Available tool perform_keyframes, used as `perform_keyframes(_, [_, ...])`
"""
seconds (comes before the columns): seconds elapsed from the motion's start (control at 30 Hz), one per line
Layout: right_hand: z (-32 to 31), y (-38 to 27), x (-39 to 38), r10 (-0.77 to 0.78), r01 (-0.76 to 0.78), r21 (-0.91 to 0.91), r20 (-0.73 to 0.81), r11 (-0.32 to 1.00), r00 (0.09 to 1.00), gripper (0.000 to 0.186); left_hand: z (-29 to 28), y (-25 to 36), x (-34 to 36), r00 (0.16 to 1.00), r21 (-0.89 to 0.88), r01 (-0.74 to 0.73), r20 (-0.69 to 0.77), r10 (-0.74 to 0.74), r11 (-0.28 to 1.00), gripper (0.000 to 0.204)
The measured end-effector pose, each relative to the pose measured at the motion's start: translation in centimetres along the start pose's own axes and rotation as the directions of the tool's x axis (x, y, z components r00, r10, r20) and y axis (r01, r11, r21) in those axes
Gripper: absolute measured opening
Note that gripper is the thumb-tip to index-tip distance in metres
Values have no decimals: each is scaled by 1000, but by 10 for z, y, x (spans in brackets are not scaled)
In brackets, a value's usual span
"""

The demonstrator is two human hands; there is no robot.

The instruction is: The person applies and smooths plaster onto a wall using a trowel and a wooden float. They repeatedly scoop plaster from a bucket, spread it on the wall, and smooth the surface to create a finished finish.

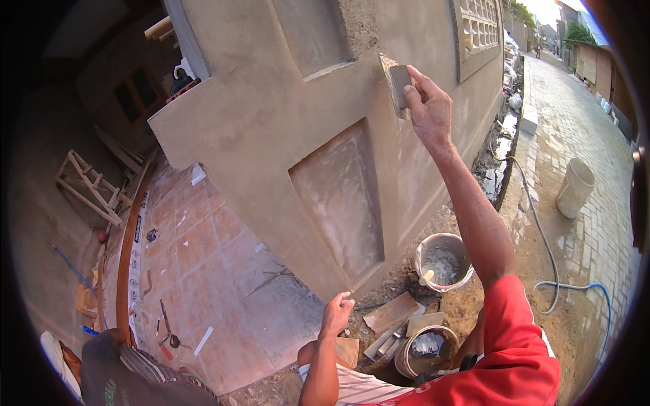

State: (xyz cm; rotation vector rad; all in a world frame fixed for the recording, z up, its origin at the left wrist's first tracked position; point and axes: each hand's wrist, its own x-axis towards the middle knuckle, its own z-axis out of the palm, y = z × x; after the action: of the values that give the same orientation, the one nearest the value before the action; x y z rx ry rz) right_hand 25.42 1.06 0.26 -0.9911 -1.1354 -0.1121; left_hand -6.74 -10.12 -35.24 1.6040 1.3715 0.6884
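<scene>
My right hand [429,108] is raised high against the plastered wall [237,122]. Thumb and fingers pinch a small flat grey rectangular block [401,82], held at a rough, speckled strip near the wall's corner. Below it, a recessed panel [342,196] with sharp edges is set into the wall. Low down, my left hand [335,314] is at the wall's bottom corner, its fingers curled together; whether something is between them is too small to make out.
A bucket of grey mix [467,265] and a second bucket [401,358] stand near my legs, beside loose boards [391,312]. A hose [535,203] crosses the ground at right, near a pale bucket [575,189]. Another person [115,372] is at lower left, by the tiled floor [223,304].
</scene>
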Motion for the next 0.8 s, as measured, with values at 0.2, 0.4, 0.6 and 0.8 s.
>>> perform_keyframes(0.2, [0,-3,-59,-40,66,-136,182,989,982,39,2,-5,2,1000,-9,23,15,-23,1000,39])
perform_keyframes(0.4, [-1,1,-39,116,-115,46,-31,992,993,44,4,-5,1,997,-6,-72,-6,72,997,42])
perform_keyframes(0.6, [37,-17,-59,-11,8,-190,-19,982,1000,45,2,0,1,999,-6,-32,-5,32,999,40])
perform_keyframes(0.8, [9,-3,-58,71,-71,5,-15,997,997,44,1,-4,-1,997,-10,-75,-11,74,997,40])
